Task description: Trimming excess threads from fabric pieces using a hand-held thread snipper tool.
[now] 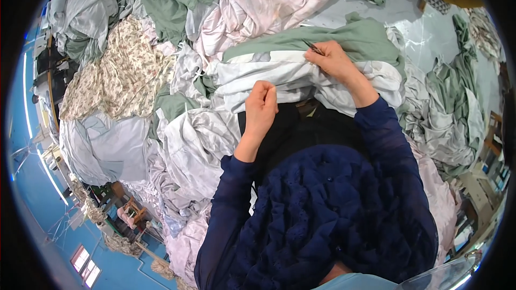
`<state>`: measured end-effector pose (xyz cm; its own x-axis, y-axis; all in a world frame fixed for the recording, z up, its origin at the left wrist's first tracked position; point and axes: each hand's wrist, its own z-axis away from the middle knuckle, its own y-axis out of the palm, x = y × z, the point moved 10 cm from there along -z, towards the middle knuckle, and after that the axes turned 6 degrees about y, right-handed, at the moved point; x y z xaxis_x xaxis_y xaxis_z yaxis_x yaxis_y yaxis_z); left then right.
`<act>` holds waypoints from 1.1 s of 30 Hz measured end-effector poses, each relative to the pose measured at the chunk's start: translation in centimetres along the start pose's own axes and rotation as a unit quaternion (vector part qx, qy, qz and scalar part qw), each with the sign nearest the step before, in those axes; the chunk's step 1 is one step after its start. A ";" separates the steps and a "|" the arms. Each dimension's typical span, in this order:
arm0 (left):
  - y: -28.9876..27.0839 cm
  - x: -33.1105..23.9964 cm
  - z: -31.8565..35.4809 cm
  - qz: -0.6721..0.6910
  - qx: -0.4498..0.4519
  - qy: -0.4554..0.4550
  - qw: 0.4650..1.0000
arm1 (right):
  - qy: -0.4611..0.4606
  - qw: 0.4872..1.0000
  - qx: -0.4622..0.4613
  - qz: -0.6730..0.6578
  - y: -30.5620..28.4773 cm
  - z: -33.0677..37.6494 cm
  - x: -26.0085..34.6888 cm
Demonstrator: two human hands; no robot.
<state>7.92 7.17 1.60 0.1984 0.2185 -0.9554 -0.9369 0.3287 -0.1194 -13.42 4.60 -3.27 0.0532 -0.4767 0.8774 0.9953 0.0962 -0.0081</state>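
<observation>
Dark pointed tool: a small dark tool (pixel 314 48) is sticking out of the right hand (pixel 334 62), over the edge where green cloth (pixel 301 36) is meeting white cloth (pixel 269 81).
Tool's direction: its slim tip is pointing up and left, away from the body; its long axis is slanting down and right into the grip.
Right fingers: thumb and fingertips are closing narrowly around the tool.
Left hand: it is hovering or resting at the white cloth's near left part, which cannot be told; its fingers (pixel 264 90) are curling in against the thumb, and whether they are pinching anything is hidden.
Cloth's lie: the white and green folds are running left to right across the black-clad lap (pixel 333 129).
Around: floral cloth (pixel 115 70) is lying in a heap to the left, pink cloth (pixel 269 2) beyond the green.
</observation>
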 end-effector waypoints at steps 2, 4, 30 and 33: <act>1.3 -1.0 -0.9 -0.035 -0.011 0.052 0.998 | 0.003 1.000 0.005 0.000 0.4 0.1 0.6; 3.2 -2.3 -2.1 -0.068 -0.019 0.106 0.992 | 0.007 1.000 0.005 0.001 0.4 0.1 0.6; 7.7 -0.1 -4.2 0.122 0.031 -0.085 0.988 | -0.010 0.999 -0.018 0.029 -0.1 -0.5 -0.7; 7.2 1.4 -3.9 0.090 0.052 -0.107 0.989 | -0.002 1.000 -0.013 0.024 0.3 -0.3 -0.2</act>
<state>0.29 6.24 -1.63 0.0989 0.4684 -0.8780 -0.9298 0.3578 0.0861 -13.13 4.40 -3.58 0.0999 -0.4689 0.8776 0.9935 0.0949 -0.0624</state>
